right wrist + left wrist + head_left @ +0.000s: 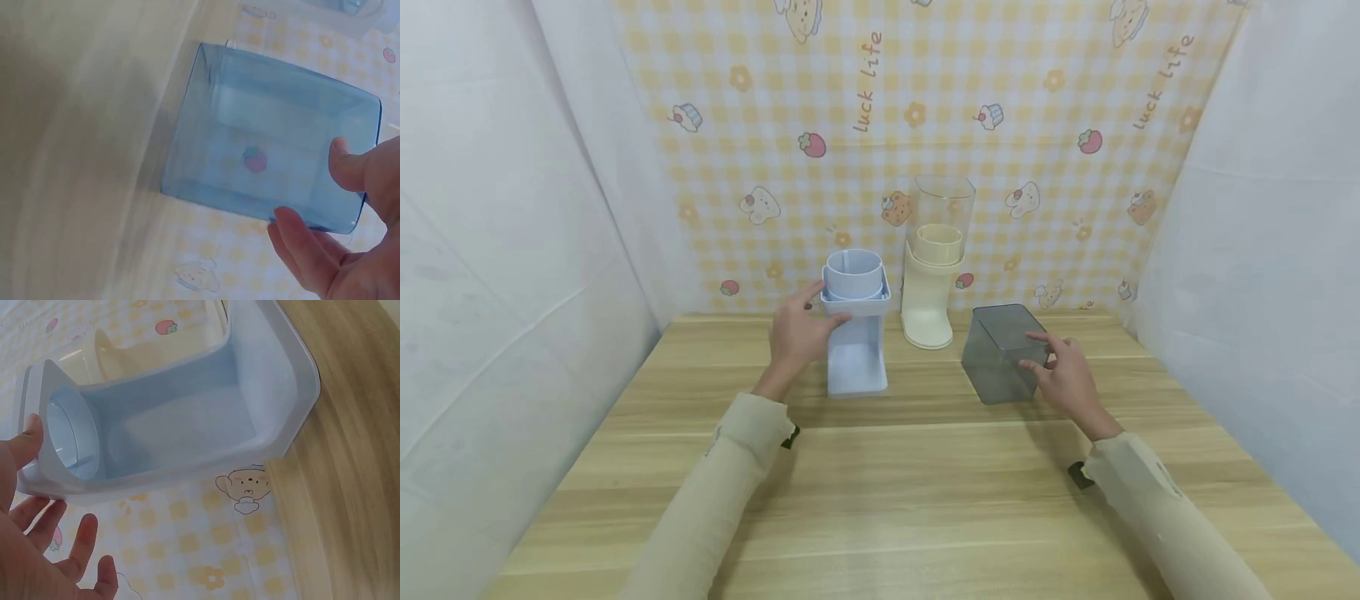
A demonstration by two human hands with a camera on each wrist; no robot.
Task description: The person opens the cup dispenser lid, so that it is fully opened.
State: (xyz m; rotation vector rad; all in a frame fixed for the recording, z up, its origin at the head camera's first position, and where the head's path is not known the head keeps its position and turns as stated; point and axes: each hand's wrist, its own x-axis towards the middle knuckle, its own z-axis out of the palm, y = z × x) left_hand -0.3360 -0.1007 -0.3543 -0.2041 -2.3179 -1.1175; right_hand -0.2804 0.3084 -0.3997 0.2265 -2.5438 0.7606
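Observation:
My left hand (801,332) grips the upper holder of a light blue dispenser stand (856,354), thumb in front and fingertips at its side. The stand is upright, with a round collar (853,275) in its top. In the left wrist view the thumb presses the holder's face, while the lower fingers are spread below it. On the right, my right hand (1067,375) holds a see-through grey container (1000,358) between thumb and fingers near its top corner. That container looks bluish in the right wrist view, where the thumb (347,165) lies across one wall.
Behind, between the two, stands a cream dispenser (927,304) with a clear container (943,196) on top. A yellow checked cloth (760,150) hangs at the wooden table's (910,500) back edge. White curtains (497,250) flank both sides.

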